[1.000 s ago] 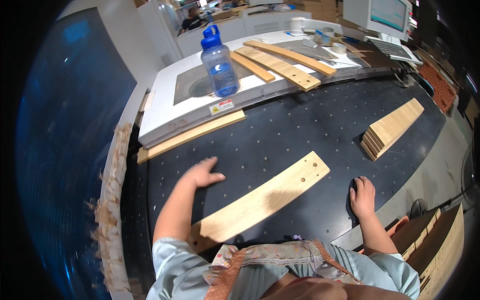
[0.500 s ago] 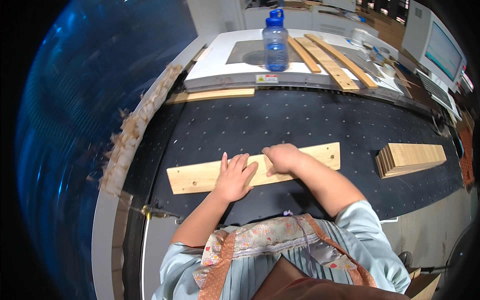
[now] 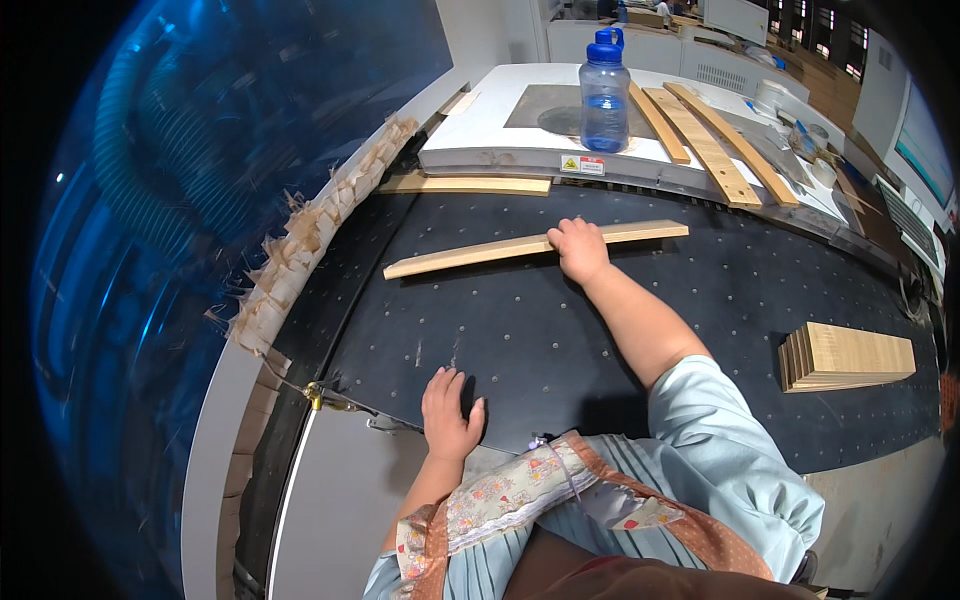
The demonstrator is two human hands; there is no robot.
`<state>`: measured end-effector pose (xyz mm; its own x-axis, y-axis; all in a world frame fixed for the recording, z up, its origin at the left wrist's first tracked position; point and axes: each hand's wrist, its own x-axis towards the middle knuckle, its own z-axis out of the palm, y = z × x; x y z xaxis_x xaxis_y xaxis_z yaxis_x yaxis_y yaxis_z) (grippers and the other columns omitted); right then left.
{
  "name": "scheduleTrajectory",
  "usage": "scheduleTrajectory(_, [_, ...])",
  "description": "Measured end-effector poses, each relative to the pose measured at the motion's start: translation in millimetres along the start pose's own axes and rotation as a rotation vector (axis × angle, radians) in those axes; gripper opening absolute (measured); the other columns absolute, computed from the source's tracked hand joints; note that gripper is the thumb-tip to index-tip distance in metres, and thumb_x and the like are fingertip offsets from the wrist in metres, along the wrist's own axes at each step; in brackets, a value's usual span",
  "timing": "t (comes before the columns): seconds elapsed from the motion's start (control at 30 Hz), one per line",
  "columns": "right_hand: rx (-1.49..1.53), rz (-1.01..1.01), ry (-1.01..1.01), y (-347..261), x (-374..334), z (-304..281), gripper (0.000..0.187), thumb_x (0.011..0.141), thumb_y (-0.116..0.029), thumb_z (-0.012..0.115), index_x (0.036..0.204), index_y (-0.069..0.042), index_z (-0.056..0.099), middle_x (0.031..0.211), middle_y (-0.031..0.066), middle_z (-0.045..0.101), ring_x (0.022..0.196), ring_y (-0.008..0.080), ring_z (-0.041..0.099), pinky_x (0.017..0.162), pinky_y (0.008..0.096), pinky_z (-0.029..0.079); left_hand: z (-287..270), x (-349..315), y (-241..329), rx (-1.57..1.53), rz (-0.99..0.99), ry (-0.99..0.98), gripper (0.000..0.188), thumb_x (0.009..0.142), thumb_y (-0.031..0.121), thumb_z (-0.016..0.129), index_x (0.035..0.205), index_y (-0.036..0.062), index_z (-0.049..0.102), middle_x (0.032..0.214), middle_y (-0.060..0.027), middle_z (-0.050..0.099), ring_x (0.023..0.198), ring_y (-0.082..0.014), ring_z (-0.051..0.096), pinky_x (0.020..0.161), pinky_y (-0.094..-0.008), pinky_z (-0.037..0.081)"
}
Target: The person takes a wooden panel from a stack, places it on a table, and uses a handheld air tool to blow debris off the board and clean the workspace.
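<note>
A light wooden board (image 3: 480, 254) is tilted up, so that mostly its narrow long edge shows. My right hand (image 3: 580, 250) is closed around it a little right of its middle, with the arm stretched forward over the black table (image 3: 500, 350). Whether the board's lower edge touches the table I cannot tell. Near the table's front edge rests my left hand (image 3: 452, 415), fingers stretched out and thumb apart, holding nothing. Faint pale marks lie on the surface just beyond its fingertips.
Stacked short boards (image 3: 850, 357) lie at the right. Beyond the table, a white machine top (image 3: 490, 130) carries a blue water bottle (image 3: 605, 95) and long wooden strips (image 3: 700, 145). Another strip (image 3: 465, 185) lies below its edge. A ragged brush curtain (image 3: 310, 225) lines the left side.
The board has moved away from me and been tipped from flat onto its edge by my right hand. My left hand has let go and drawn back to the front edge.
</note>
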<state>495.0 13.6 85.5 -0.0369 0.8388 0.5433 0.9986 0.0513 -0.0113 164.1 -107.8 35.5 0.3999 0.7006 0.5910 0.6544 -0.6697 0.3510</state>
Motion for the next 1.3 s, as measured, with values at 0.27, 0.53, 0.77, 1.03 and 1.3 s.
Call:
scheduleTrajectory(0.27, [0.020,0.025,-0.060,8.2,1.8,-6.4,0.020,0.071,-0.006,0.056,0.087,-0.018,0.058,0.089,0.0017,0.056,0.091,0.0230,0.055,0.076,0.0399,0.043,-20.0,-15.7,-62.7,0.011,-0.367,0.532,0.050,0.073,0.007,0.065,0.119,-0.0015,0.048,0.117,-0.0187,0.048,0.113,-0.0365,0.042,0.100,-0.0462,0.031])
scheduleTrajectory(0.53, [0.035,-0.002,0.106,38.3,15.5,-85.3,0.016,0.071,-0.005,0.055,0.083,-0.014,0.058,0.084,0.0063,0.058,0.086,0.0288,0.057,0.071,0.0441,0.046,-64.4,-26.8,-182.4,0.222,-0.598,0.447,0.056,0.086,0.024,0.063,0.127,-0.0071,0.041,0.121,-0.0283,0.048,0.113,-0.0420,0.045,0.099,-0.0457,0.034])
scheduleTrajectory(0.77, [0.112,0.173,0.136,43.8,21.5,-144.6,0.016,0.072,-0.004,0.060,0.085,-0.010,0.053,0.086,0.0101,0.057,0.088,0.0337,0.056,0.072,0.0430,0.045,-63.0,-23.8,-207.4,-0.178,-0.573,0.345,0.033,0.093,0.015,0.053,0.122,-0.0015,0.050,0.108,-0.0136,0.061,0.100,-0.0231,0.058,0.089,-0.0321,0.043])
scheduleTrajectory(1.03, [0.146,0.261,0.085,31.7,10.4,-159.1,0.023,0.071,-0.011,0.070,0.086,-0.009,0.053,0.090,0.0102,0.058,0.088,0.0339,0.057,0.072,0.0431,0.045,-83.6,-65.1,-176.5,-0.334,-0.503,0.497,0.023,0.097,0.022,0.044,0.104,0.0014,0.052,0.090,-0.0031,0.059,0.075,-0.0160,0.056,0.065,-0.0275,0.045])
scheduleTrajectory(1.3, [0.077,0.309,-0.005,39.5,-5.0,-155.9,0.024,0.072,-0.014,0.070,0.091,-0.010,0.056,0.097,0.0099,0.062,0.094,0.0328,0.059,0.076,0.0426,0.046,-80.6,-147.8,-86.7,-0.026,-0.809,-0.402,0.037,0.094,0.033,0.047,0.111,0.0002,0.048,0.094,-0.0271,0.062,0.090,-0.0432,0.059,0.076,-0.0480,0.047])
